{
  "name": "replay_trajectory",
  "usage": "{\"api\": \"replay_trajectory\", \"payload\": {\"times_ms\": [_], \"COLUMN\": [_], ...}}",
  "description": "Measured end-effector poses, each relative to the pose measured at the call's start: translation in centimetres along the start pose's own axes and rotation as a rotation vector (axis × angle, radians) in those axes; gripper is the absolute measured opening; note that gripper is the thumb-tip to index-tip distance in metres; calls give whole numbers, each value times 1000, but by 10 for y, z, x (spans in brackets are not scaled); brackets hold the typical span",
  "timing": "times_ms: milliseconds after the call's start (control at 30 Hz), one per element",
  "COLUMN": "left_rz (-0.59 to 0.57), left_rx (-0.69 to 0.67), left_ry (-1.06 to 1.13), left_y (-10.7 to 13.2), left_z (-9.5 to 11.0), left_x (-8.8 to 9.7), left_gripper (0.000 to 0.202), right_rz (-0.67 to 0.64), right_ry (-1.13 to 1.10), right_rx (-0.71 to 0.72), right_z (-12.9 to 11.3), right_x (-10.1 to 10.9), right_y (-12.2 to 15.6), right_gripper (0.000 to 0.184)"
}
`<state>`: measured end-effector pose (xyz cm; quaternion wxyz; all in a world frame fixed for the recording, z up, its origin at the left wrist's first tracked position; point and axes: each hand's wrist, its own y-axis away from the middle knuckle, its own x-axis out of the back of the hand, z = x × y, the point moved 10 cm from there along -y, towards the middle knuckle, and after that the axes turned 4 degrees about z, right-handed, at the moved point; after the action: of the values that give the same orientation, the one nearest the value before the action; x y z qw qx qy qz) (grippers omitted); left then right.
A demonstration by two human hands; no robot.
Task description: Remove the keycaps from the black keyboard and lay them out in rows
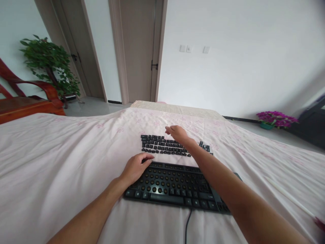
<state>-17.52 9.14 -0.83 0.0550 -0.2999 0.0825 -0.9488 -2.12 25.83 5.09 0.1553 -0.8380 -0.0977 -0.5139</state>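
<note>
A black keyboard (167, 200) lies on the cloth in front of me, many of its keys stripped down to round bare key posts; the space bar and bottom-row keys are still on. My left hand (138, 166) is at its upper left corner, thumb and fingers closed over the edge. Beyond it, loose black keycaps (165, 148) are laid out in rows on the cloth. My right hand (177, 133) hovers at the far side of those rows, fingertips pinched together; whatever they hold is hidden. My right forearm covers part of the keycaps and of the keyboard's right side.
A pale floral cloth (96, 152) spreads wide with folds. The keyboard's cable (187, 225) runs toward me. Farther off are a wooden chair (33, 105), a leafy plant (48, 61), a door (137, 51) and purple flowers (276, 118).
</note>
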Motion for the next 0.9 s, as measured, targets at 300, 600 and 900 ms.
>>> {"api": "replay_trajectory", "payload": {"times_ms": [300,600,900], "left_rz": [153,-171,-321], "left_rx": [-311,-316,-281], "left_ry": [-288,-47,-70], "left_y": [17,32,43], "left_z": [49,83,76], "left_x": [9,-33,-47], "left_gripper": [18,19,18], "right_rz": [5,-265,-267], "right_ry": [-538,-826,-852], "right_rx": [109,153,240], "right_z": [-13,-27,-46], "right_x": [48,21,8], "right_y": [128,180,195], "right_gripper": [36,19,35]}}
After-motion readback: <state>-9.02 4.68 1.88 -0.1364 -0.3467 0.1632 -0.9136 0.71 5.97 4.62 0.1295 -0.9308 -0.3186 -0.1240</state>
